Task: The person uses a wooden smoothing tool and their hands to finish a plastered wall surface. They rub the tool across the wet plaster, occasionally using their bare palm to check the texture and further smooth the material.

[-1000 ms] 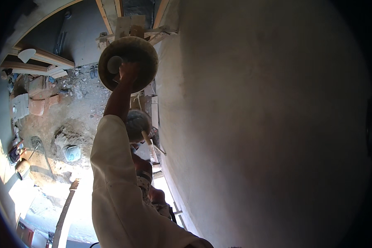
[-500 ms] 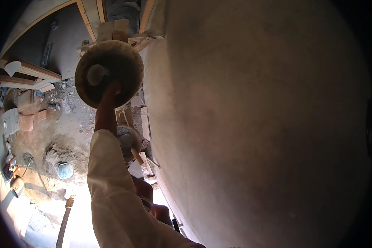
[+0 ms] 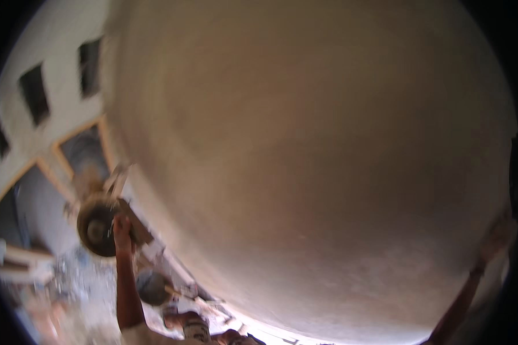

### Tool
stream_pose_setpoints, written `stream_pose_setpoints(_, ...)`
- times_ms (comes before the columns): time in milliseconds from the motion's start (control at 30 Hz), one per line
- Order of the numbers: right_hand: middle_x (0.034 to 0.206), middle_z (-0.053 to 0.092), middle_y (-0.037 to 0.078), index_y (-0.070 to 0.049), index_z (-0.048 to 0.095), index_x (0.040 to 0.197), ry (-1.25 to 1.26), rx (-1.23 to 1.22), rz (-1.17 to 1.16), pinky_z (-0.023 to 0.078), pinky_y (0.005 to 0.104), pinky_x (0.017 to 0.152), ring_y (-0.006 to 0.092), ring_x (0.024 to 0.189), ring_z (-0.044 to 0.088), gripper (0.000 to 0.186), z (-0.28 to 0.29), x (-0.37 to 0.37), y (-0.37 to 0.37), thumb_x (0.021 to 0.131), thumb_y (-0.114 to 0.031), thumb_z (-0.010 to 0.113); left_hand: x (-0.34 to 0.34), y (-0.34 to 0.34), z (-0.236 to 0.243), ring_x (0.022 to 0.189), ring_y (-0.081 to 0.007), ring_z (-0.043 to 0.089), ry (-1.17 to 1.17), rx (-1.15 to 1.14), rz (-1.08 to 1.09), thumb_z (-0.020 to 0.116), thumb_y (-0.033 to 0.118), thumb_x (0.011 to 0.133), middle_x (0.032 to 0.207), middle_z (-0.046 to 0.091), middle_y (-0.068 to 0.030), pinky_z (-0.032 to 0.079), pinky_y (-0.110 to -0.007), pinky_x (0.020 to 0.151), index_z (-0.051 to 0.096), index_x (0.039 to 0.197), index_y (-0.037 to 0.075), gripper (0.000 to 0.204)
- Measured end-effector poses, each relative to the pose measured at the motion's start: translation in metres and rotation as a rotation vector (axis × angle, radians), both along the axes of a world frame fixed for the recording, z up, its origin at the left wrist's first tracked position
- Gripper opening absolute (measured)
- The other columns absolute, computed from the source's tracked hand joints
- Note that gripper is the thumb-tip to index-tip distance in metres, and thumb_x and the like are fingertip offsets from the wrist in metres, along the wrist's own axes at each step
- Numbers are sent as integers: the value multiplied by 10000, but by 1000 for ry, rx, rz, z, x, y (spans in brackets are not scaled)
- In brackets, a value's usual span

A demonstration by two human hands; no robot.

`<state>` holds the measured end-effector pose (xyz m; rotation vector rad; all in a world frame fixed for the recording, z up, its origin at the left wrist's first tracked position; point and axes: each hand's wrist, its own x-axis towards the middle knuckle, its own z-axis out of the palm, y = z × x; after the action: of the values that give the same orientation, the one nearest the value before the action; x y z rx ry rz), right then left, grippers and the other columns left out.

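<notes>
Head view: flat brown board [image 3: 137, 223] sits left of centre in the frame, just right of the round bowl [image 3: 87, 218] and overlapping its rim. Left hand [image 3: 121, 227] is at the board's left edge, fingers curled and apparently closed on it; blur softens the grip. Board lies to the right of that hand, touching. Long axis slants from upper left to lower right, low end pointing toward the foot of the wall [image 3: 299, 144]. Left is clearly the nearer hand.

Bowl is round, no long axis, its open side facing the camera. Right hand [image 3: 496, 237] is at the far right edge, well apart, smeared; can't tell if it's wide, narrow or holding anything, or whether it touches the wall.

Further out: second bowl [image 3: 151, 287] below the first, timbers [image 3: 115, 181] above, blurred floor rubble [image 3: 86, 287] lower left.
</notes>
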<state>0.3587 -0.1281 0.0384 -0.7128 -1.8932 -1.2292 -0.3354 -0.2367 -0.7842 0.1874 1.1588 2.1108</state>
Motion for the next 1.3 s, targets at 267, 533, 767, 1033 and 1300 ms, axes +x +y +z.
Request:
stream_pose_setpoints(267,1387,521,183,-33,637,1208,-195,308,-203,318,472,1099,368,1332,430,314,-59,-106,67,978,-185,486,186,168,459,814,-270,551,1380,367,60,606,225,926,1001,572,-125,482,-368,712,491,1337,18,474)
stream_pose_setpoints(533,1397,515,176,-54,645,1190,-125,239,-142,327,515,1076,381,1335,427,300,-69,-65,30,936,-129,503,314,165,696,729,-275,560,1717,455,422,686,74,806,904,493,-107,518,-375,613,491,1360,144,592)
stream_pose_setpoints(767,1381,528,175,-61,667,1135,-83,222,-145,335,531,1073,375,1334,430,276,-69,-58,31,918,-110,504,306,213,779,814,-304,605,1644,478,621,619,135,857,1009,576,-128,515,-413,675,522,1288,107,442)
stream_pose_setpoints(1033,1383,523,184,-50,666,1128,-79,224,-147,338,529,1070,378,1332,430,274,-65,-62,32,912,-92,503,277,209,731,911,-318,628,1507,379,221,573,162,887,1032,632,-146,514,-436,721,556,1213,105,331)
stream_pose_setpoints(1300,1381,528,174,-56,660,1143,-70,238,-171,346,513,1061,374,1332,433,278,-68,-67,35,919,-90,498,226,224,843,909,-342,632,1703,313,610,613,124,823,984,661,-138,524,-441,755,550,1303,136,484)
